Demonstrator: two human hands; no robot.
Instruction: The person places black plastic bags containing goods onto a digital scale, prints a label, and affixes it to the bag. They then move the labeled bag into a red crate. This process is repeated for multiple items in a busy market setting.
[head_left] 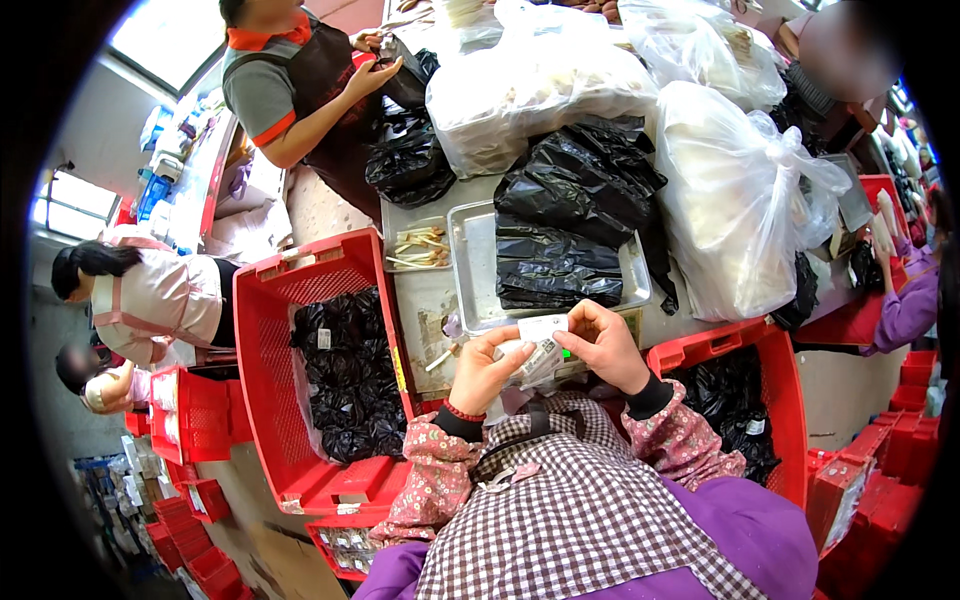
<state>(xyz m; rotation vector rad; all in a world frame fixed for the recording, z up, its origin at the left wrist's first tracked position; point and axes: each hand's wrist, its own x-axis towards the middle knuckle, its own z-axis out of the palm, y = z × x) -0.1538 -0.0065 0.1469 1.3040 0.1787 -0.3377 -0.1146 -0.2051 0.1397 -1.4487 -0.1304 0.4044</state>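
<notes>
Your label strip (543, 350) is just below mid-frame, btwn L hand (482, 370) and R hand (613, 348); both touch it, so neither's nearer. L grip is pinched on its left side, R grip on its upper right. Long axis runs approx. up-down in frame, tho the bends make it hard to tell. It's thin, white w/ dark print, crinkled-looking. Black bags (560, 262) lie in the tray (474, 262) above it in frame.

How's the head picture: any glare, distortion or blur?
Head view: the upper-left window is blown out; glare streaks the black bags; fisheye tilts things near the rim; a person's head at upper right is blurred; left hand, right hand and the white label look fairly sharp.
</notes>
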